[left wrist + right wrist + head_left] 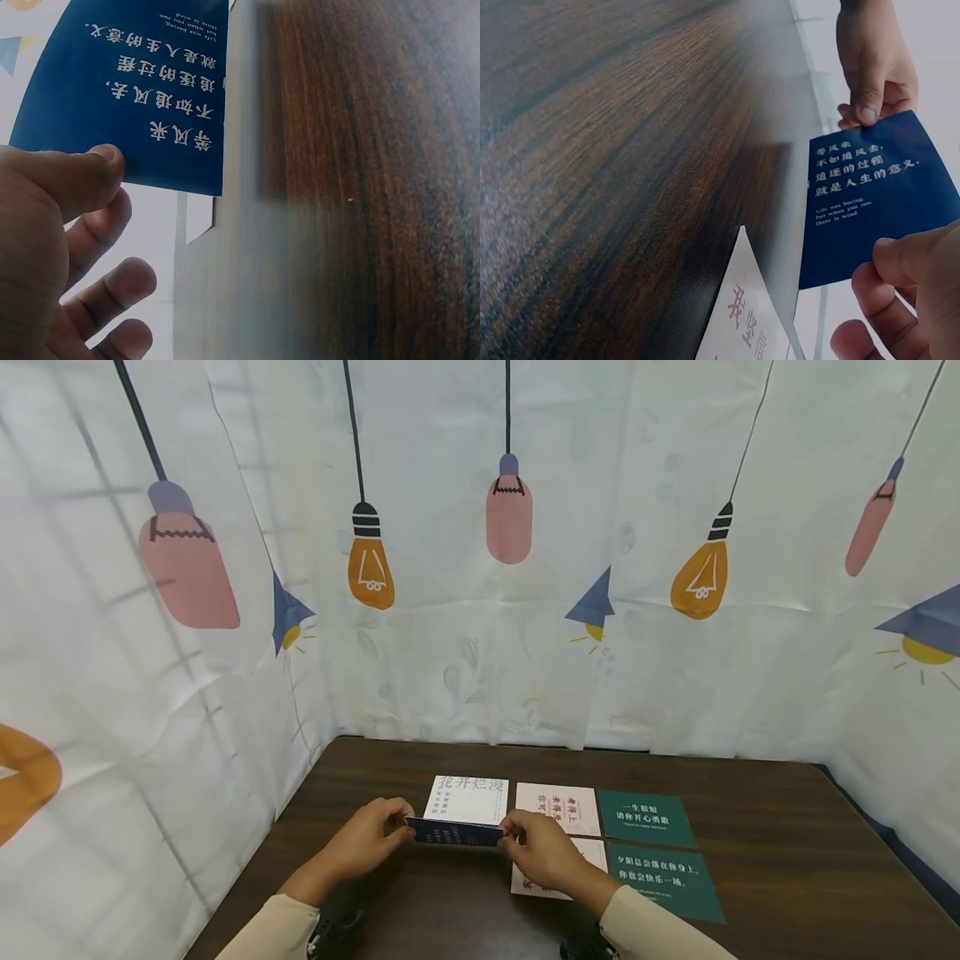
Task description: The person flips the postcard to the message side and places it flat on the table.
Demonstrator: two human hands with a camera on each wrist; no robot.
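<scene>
Both hands pinch a dark blue card with white lettering, one at each short end, thumb on the printed face. My left hand has its left end, and my right hand its right end. The card is tilted up off the table, its lettering facing me; the left wrist view shows that blue card close up. Just behind it lies a white card with grey lettering, its near edge hidden by the blue one. Under my right hand and forearm, a pale pink card is partly covered.
Another pale pink card lies right of the white one. Two green cards, a far one and a near one, lie farther right. The dark wood table ends at a printed curtain behind and left.
</scene>
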